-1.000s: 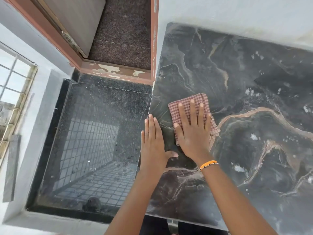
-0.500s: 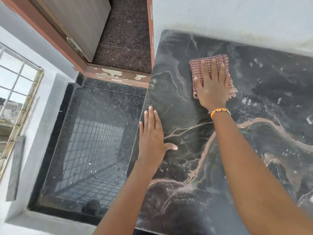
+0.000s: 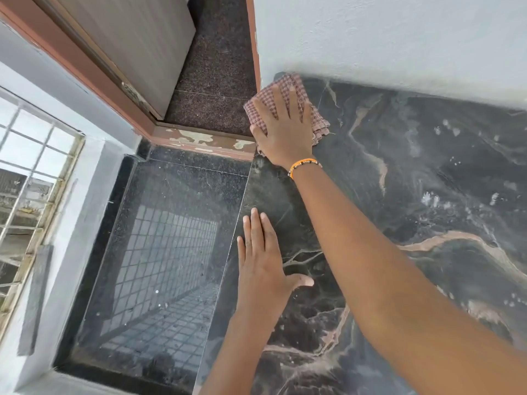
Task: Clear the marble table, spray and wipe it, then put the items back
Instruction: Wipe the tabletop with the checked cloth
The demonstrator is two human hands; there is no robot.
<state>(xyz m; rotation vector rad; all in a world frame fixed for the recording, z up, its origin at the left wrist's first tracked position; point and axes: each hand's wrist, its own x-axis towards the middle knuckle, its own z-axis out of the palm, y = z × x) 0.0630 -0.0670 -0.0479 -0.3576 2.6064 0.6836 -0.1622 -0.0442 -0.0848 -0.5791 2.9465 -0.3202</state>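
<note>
Dark veined marble forms the desk, its far corner against a pale wall. Under the flat, spread right hand lies a checked cloth: soft, light, likely to bunch, best pressed through its middle. Nearer, the left hand rests flat, fingers together, bracing at the desk's edge.

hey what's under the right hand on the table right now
A folded red-checked cloth lies under the right hand, which presses it flat at the marble table's far left corner, against the wall. The marble beneath the cloth is covered and cannot be seen.
</note>
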